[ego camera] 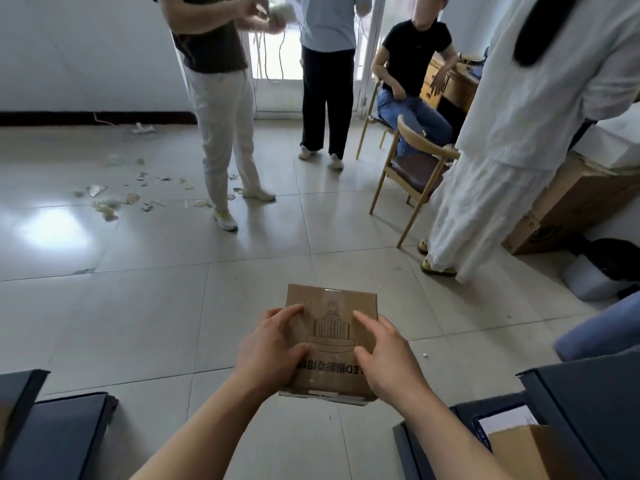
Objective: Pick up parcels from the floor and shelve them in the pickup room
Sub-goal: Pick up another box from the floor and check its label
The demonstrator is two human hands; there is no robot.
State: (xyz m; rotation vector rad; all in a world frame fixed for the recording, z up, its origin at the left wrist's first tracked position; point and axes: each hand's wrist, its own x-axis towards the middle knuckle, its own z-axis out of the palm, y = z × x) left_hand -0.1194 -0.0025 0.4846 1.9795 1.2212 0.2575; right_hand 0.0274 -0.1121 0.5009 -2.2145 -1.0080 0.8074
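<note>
A brown cardboard parcel (330, 317) with a printed line drawing and upside-down lettering is held in front of me above the tiled floor. My left hand (270, 348) grips its left side, thumb on top. My right hand (388, 358) grips its right side in the same way. The parcel's near edge shows clear tape and a white strip.
Dark flat boxes lie at the lower left (59, 438) and lower right (581, 417), one holding an open cardboard box (519, 452). Three people stand ahead and one sits by a wooden chair (412, 174). Scraps (114, 202) litter the floor at left. A large carton (571, 209) stands at right.
</note>
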